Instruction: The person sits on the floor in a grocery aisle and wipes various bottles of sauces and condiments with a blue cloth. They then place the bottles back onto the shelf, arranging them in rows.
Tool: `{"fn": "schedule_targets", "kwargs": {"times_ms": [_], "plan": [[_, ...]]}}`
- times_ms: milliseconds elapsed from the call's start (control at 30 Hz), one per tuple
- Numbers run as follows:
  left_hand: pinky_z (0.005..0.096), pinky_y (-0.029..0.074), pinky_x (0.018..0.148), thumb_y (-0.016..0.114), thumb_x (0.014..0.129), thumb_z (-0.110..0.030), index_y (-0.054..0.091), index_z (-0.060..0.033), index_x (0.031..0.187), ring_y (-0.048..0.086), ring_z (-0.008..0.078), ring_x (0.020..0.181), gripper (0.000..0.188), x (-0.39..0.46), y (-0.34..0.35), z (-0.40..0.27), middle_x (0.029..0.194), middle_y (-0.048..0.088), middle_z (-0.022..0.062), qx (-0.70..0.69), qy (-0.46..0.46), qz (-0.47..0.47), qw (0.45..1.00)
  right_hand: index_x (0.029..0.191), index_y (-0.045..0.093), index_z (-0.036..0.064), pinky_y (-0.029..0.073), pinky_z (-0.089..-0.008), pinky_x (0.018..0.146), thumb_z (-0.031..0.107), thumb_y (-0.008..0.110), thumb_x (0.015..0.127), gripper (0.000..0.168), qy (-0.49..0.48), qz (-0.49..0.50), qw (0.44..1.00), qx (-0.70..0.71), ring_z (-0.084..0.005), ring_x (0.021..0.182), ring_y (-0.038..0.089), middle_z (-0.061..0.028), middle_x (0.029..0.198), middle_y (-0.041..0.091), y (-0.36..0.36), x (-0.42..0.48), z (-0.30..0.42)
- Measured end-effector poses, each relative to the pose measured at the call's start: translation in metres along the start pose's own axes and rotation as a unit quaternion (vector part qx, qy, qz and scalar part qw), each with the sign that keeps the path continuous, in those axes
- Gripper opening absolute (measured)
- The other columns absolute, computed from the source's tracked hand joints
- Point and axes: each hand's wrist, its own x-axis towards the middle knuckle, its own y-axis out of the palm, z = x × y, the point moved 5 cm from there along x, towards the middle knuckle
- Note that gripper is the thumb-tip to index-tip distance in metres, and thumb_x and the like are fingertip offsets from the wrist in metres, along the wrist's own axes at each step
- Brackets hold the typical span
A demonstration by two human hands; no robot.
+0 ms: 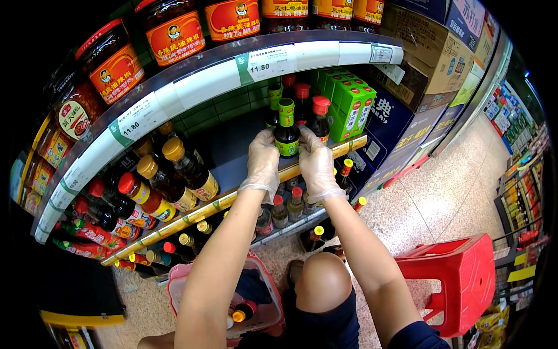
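Observation:
A small dark sauce bottle with a green cap and green label (287, 135) stands upright near the front of the shelf (231, 138). My left hand (263, 159), in a clear plastic glove, grips its left side. On the opposite side, my gloved right hand (315, 160) has its fingers against the same bottle. Right behind it is another green-capped bottle (274, 99), partly hidden. Red-capped dark bottles (321, 114) are lined up close by on the right, beside stacked green cartons (352, 109).
Brown-capped bottles (192, 168) fill the shelf's left part. Overhead runs a price-label rail (205, 85) below chilli jars (174, 35). Blue cartons (388, 126) border the right. A pink basket (272, 283) holding bottles and a red plastic stool (468, 279) are on the floor.

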Motion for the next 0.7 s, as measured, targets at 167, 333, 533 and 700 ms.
{"fn": "schedule_targets", "kwargs": {"times_ms": [167, 333, 533, 700], "plan": [[0.0253, 0.047, 0.083, 0.042, 0.07, 0.02, 0.052, 0.0063, 0.128, 0.055, 0.0266, 0.12, 0.061, -0.008, 0.005, -0.01, 0.129, 0.057, 0.018, -0.076, -0.072, 0.026, 0.994, 0.129, 0.055, -0.004, 0.048, -0.0307, 0.096, -0.019, 0.04, 0.079, 0.054, 0.075, 0.038, 0.992, 0.095, -0.0213, 0.106, 0.065, -0.0172, 0.117, 0.066, 0.001, 0.0, -0.009], [0.0264, 0.048, 0.082, 0.044, 0.072, 0.018, 0.049, 0.0074, 0.132, 0.052, 0.0286, 0.123, 0.061, -0.003, -0.005, -0.011, 0.133, 0.054, 0.0189, -0.07, -0.07, 0.062, 0.993, 0.125, 0.058, -0.003, 0.049, -0.0343, 0.095, -0.015, 0.041, 0.079, 0.051, 0.06, 0.035, 0.995, 0.069, -0.0264, 0.107, 0.065, -0.0213, 0.114, 0.066, 0.005, 0.0, -0.003], [0.0331, 0.042, 0.103, 0.053, 0.081, 0.005, 0.052, 0.0048, 0.132, 0.054, 0.0245, 0.122, 0.051, -0.068, -0.032, -0.046, 0.13, 0.058, 0.0157, 0.024, -0.012, 0.086, 0.996, 0.124, 0.059, -0.004, 0.048, -0.0331, 0.094, -0.009, 0.05, 0.087, 0.038, 0.001, -0.025, 0.989, 0.144, -0.0237, 0.108, 0.064, -0.0211, 0.115, 0.066, -0.005, -0.028, 0.028], [0.0314, 0.049, 0.092, 0.06, 0.091, -0.009, 0.065, -0.0008, 0.116, 0.064, 0.018, 0.106, 0.027, -0.177, -0.115, -0.061, 0.112, 0.068, 0.009, 0.196, -0.062, 0.204, 0.957, 0.121, 0.063, -0.002, 0.049, -0.0301, 0.093, -0.003, 0.057, 0.09, 0.031, 0.16, 0.328, 0.906, 0.215, -0.0181, 0.109, 0.062, -0.0144, 0.115, 0.068, 0.011, -0.121, 0.092]]}}
